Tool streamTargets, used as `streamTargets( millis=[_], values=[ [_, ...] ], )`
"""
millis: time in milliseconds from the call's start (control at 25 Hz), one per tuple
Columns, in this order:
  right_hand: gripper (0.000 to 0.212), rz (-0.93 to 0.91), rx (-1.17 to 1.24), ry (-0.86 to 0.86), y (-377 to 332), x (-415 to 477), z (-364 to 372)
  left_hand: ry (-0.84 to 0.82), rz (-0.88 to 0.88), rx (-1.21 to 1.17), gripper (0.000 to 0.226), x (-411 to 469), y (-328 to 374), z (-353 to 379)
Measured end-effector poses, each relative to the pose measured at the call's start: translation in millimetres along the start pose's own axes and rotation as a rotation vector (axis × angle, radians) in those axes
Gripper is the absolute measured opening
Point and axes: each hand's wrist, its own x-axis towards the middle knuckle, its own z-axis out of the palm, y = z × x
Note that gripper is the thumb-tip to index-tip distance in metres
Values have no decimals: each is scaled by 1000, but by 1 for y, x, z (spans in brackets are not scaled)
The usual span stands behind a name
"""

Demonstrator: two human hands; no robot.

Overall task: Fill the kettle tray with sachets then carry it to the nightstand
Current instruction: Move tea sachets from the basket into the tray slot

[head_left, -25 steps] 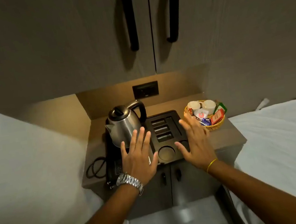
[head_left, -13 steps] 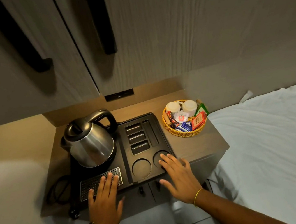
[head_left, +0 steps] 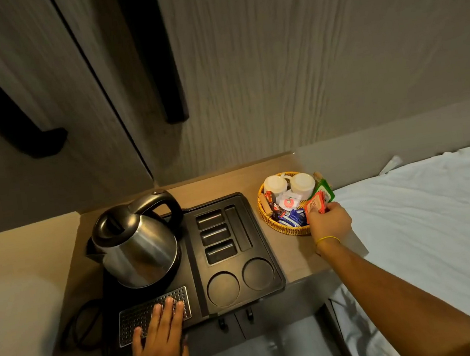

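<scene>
A black kettle tray (head_left: 263, 245) lies on the wooden counter, with several empty slots and two round cup wells. A steel kettle (head_left: 136, 244) stands on its left half. My left hand (head_left: 160, 346) rests flat, fingers apart, on the tray's metal drip grille (head_left: 133, 319). To the right, a woven basket (head_left: 282, 227) holds sachets and two white cups (head_left: 275, 185). My right hand (head_left: 327, 222) is at the basket's front right rim, fingers closed on a red sachet (head_left: 315, 206).
The wooden counter (head_left: 295, 259) sits under tall cabinet doors with black handles (head_left: 159, 68). A bed with white sheets (head_left: 431, 226) is close on the right. A black power cord (head_left: 83, 326) loops left of the tray. Small cabinet doors are below the counter.
My right hand left the tray's front edge and went right to the basket, closing on a red sachet. My left hand stayed on the drip grille. The view came closer.
</scene>
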Motion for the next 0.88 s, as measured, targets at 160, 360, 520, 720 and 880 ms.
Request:
streamTargets(
  millis=[160, 360, 520, 720, 880],
  values=[
    [39, 26, -17, -6, -3, -3, 8, 16, 17, -13, 69, 1, -1, 3],
    [34, 25, 38, 94, -11, -8, -4, 11, 5, -65, 79, 1, -2, 3],
    [27, -276, 102, -49, -31, -30, -2, -78, -22, -102, 97, 4, 1, -1],
    [13, -727, -200, -573, -97, -65, 66, -160, -30, -120, 106, 5, -1, -4],
    [25, -861, -658, -773, -130, -70, 120, -200, -15, -81, 117, 5, -3, -2]
  ],
)
